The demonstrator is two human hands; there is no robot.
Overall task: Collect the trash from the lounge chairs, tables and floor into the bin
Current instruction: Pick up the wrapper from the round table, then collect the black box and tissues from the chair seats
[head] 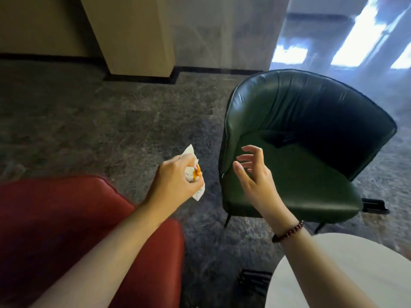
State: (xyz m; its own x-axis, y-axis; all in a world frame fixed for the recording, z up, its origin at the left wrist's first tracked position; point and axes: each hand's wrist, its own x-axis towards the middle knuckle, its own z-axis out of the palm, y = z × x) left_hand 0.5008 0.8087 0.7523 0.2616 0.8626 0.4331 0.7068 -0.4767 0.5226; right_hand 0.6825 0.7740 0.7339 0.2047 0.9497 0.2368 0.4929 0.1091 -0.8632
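The wrapper [194,173] is crumpled white paper with an orange and yellow print, its creased corners sticking out above and below the fist. The left hand [175,183] grips it with fingers curled tight, held in the air over the floor [89,130] between two chairs. The right hand [253,176] hangs just beside it over the green chair [300,121], fingers loosely spread and holding nothing, a dark bead bracelet [289,232] on the wrist. That chair is smooth, glossy leather with a curved tub back. The red chair [66,218] at lower left looks similarly padded. A pale round table [355,274] sits at lower right. The floor is mottled grey.
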